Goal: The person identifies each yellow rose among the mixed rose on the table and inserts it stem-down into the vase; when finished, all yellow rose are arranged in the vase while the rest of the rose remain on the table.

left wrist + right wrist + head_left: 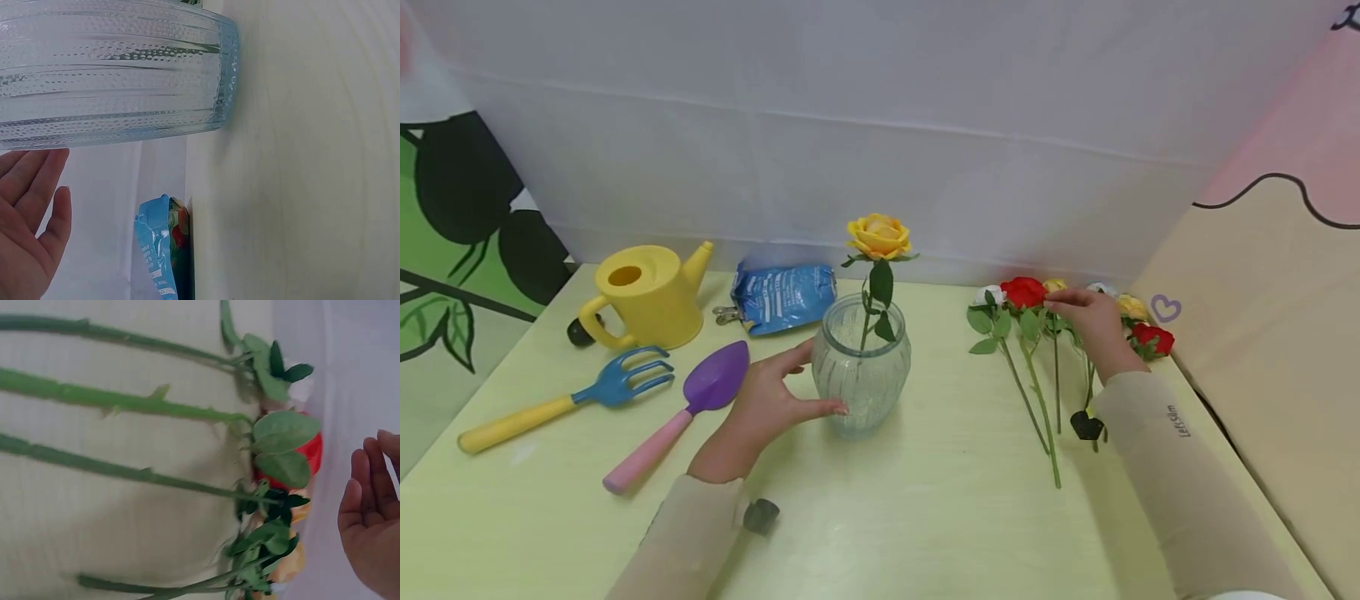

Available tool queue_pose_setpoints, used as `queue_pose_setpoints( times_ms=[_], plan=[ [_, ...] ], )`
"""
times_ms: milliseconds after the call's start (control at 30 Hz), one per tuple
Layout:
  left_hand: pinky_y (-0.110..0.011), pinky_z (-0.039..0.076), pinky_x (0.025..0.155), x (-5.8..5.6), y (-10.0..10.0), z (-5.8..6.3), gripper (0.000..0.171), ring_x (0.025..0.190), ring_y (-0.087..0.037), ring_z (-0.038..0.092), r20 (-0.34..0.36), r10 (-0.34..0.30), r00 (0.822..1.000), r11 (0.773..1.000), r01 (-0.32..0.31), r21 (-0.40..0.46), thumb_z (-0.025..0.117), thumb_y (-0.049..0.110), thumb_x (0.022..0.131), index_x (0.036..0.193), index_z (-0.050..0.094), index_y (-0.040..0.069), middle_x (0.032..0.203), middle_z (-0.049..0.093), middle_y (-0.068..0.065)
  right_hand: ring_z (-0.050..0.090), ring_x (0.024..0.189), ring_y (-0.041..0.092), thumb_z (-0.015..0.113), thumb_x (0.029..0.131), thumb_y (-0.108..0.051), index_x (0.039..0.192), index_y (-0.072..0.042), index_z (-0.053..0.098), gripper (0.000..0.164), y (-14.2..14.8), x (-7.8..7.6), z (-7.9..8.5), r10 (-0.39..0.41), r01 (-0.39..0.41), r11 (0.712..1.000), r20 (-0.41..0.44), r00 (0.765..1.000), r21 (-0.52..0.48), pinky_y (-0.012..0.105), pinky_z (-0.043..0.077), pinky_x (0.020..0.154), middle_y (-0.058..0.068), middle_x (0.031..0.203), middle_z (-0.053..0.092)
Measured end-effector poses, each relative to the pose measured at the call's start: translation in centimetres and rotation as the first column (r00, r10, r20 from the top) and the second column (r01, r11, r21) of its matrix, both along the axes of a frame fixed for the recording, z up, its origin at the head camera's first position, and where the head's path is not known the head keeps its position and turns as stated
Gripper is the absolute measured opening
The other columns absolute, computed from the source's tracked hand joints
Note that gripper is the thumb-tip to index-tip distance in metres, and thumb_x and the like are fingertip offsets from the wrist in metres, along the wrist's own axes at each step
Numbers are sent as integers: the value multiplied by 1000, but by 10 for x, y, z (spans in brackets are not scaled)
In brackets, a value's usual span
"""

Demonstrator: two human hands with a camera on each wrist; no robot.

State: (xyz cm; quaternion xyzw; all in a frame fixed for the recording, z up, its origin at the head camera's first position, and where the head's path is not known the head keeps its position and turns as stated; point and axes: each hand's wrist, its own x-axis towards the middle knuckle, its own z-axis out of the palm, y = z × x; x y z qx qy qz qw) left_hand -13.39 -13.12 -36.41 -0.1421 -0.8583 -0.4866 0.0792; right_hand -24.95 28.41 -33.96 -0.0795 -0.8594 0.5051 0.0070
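Observation:
A clear ribbed glass vase (859, 385) stands upright on the table with one yellow rose (880, 237) leaning in it. My left hand (767, 398) holds the vase from the left, thumb across its front and fingers near the rim; the left wrist view shows its fingertips (57, 159) against the glass. On the right, my right hand (1093, 325) hovers over a row of artificial roses, fingertips beside a red rose (1022, 292). In the right wrist view its loosely bent fingers hold nothing and stand apart from the red rose (310, 450).
More roses lie there, including a white rose (990, 295) and another red rose (1152, 338), stems toward me. At left are a yellow watering can (651, 300), a blue hand fork (617, 383), a purple trowel (715, 379) and a clipped blue bag (786, 298). A white cloth (880, 125) hangs behind.

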Motion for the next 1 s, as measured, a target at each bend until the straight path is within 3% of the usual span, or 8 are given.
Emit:
queue_pose_setpoints(
  times_ms=[67, 233, 367, 500, 633, 833, 1000],
  plan=[
    [-42, 45, 91, 0, 0, 1, 87, 115, -21, 53, 0, 3, 1000, 1000, -3, -4, 89, 33, 55, 132, 52, 14, 124, 59, -1, 45, 115, 32, 58, 92, -27, 119, 0, 58, 39, 7, 0, -11, -12, 9, 998, 45, 999, 64, 45, 38, 97, 9, 122, 52],
    [-41, 45, 90, 0, 0, 2, 86, 114, -20, 53, 12, 5, 1000, 1000, -5, -13, 89, 34, 55, 132, 53, 15, 123, 59, 1, 49, 109, 37, 50, 96, -17, 123, 3, 54, 35, 18, 1, -29, -33, 21, 994, 108, 994, 110, 46, 42, 93, 21, 128, 48],
    [-43, 45, 90, 1, 0, 3, 87, 114, -21, 53, 25, 0, 1000, 1000, 1, -7, 88, 36, 55, 132, 53, 16, 124, 59, 1, 42, 118, 42, 43, 98, -13, 130, 5, 47, 37, 26, -2, -35, 51, -82, 982, 175, 983, 171, 51, 38, 97, 26, 134, 41],
    [-44, 45, 90, 1, 0, 3, 87, 114, -21, 53, 29, 0, 1000, 1000, 0, -4, 88, 37, 55, 132, 53, 17, 124, 59, 2, 30, 125, 46, 37, 98, -12, 135, 6, 39, 41, 29, -6, -39, 157, -226, 942, 266, 951, 250, 55, 32, 99, 30, 140, 31],
    [-43, 45, 90, 1, 0, 3, 87, 113, -19, 53, 21, -2, 1000, 1000, 3, -3, 88, 36, 55, 131, 53, 17, 124, 59, 2, 32, 123, 46, 37, 97, -12, 134, 6, 41, 41, 26, -7, -42, 159, -247, 920, 284, 945, 306, 55, 36, 96, 30, 138, 32],
    [-42, 45, 89, 1, 1, 4, 86, 113, -18, 54, 19, -11, 1000, 1000, 11, 9, 88, 37, 54, 131, 54, 18, 122, 60, 4, 44, 115, 42, 42, 97, -12, 130, 6, 47, 38, 23, -6, -45, 113, -188, 934, 248, 962, 303, 49, 45, 88, 29, 132, 42],
    [-40, 45, 89, 2, 0, 4, 86, 113, -18, 54, 17, -6, 1000, 1000, 6, 0, 88, 36, 55, 131, 54, 18, 121, 60, 4, 47, 113, 40, 45, 96, -13, 132, 7, 44, 42, 25, -7, -41, 144, -200, 956, 250, 957, 214, 45, 45, 91, 30, 132, 42]
  ],
)
